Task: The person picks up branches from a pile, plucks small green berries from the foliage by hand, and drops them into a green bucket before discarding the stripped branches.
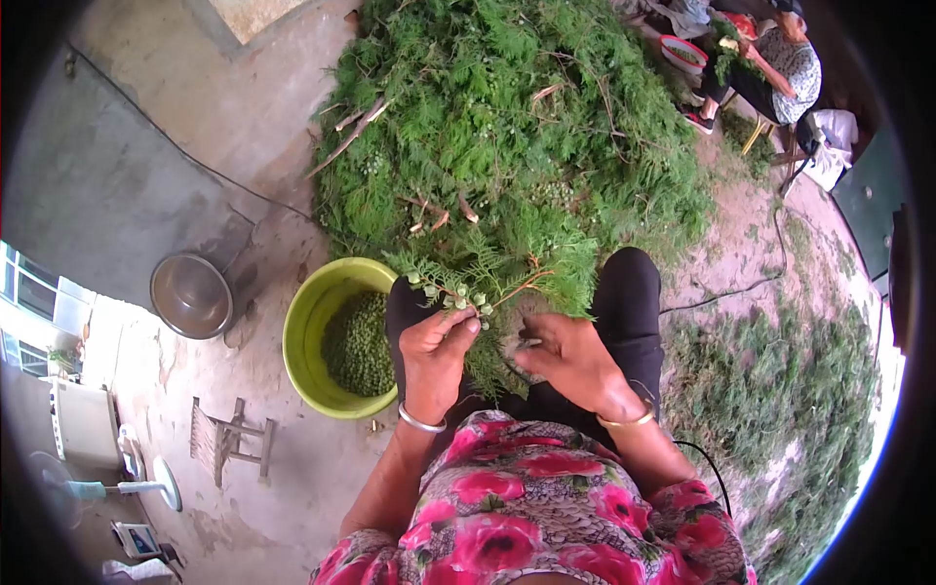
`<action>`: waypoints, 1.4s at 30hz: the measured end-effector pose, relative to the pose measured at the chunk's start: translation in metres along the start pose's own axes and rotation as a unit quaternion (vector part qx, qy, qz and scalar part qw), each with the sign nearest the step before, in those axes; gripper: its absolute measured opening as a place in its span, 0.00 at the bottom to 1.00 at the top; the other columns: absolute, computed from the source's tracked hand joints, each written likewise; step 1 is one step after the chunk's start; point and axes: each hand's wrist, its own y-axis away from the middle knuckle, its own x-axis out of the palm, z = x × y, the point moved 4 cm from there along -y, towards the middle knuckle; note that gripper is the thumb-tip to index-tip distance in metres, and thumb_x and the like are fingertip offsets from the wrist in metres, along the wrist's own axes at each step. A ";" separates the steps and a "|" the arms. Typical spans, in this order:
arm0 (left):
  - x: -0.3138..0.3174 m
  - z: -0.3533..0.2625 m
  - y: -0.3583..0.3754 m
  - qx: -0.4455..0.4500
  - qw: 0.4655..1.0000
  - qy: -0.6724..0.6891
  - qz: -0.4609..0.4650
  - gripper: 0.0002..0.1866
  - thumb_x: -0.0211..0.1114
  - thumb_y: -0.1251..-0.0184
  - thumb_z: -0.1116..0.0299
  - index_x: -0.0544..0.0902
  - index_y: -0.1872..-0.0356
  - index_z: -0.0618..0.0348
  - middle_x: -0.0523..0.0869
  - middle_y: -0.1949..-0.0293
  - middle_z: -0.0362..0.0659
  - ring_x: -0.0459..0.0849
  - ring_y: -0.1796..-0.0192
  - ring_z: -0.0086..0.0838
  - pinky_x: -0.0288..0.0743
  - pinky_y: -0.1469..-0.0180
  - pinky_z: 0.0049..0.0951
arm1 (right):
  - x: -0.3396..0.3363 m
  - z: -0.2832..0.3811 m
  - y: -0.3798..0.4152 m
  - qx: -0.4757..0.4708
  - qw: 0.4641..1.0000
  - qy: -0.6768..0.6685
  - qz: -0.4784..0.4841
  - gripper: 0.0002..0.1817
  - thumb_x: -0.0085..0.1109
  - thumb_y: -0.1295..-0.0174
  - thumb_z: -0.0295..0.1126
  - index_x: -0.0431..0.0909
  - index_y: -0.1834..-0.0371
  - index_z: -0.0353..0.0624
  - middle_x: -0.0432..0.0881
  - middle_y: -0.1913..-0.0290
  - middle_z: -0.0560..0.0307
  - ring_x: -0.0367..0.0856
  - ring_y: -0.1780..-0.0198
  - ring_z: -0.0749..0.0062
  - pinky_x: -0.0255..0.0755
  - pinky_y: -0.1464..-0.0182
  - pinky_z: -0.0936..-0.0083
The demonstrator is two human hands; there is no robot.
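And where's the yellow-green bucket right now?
In the head view, the yellow-green bucket stands on the floor at the wearer's left, between the metal basin and the left hand.

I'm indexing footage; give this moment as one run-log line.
left hand: pinching berried sprig | right hand: nearby, grip unclear | yellow-green bucket: holds green berries | branch pile: ahead
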 end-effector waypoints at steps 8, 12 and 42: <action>0.008 -0.004 0.014 0.083 0.990 -0.075 0.085 0.05 0.63 0.46 0.82 0.82 0.67 0.68 0.82 0.77 0.44 0.78 0.75 0.20 0.71 0.70 0.21 | 0.015 0.036 -0.001 -0.149 0.958 0.229 -0.085 0.19 0.68 0.52 0.26 0.77 0.55 0.35 0.81 0.67 0.44 0.83 0.67 0.55 0.77 0.65 0.68; 0.008 -0.003 0.020 0.112 0.983 -0.094 0.111 0.04 0.62 0.47 0.83 0.80 0.70 0.66 0.77 0.80 0.46 0.75 0.79 0.20 0.68 0.74 0.24 | 0.023 0.022 -0.001 -0.190 0.932 0.297 -0.081 0.17 0.67 0.54 0.26 0.78 0.58 0.36 0.79 0.69 0.43 0.80 0.67 0.47 0.74 0.64 0.62; 0.023 0.020 0.035 0.071 0.983 -0.050 0.160 0.05 0.66 0.45 0.80 0.83 0.66 0.66 0.87 0.72 0.48 0.86 0.71 0.24 0.76 0.67 0.21 | -0.007 -0.021 -0.004 0.099 0.941 -0.320 -0.045 0.05 0.55 0.38 0.24 0.76 0.65 0.33 0.75 0.75 0.58 0.68 0.78 0.81 0.61 0.79 0.84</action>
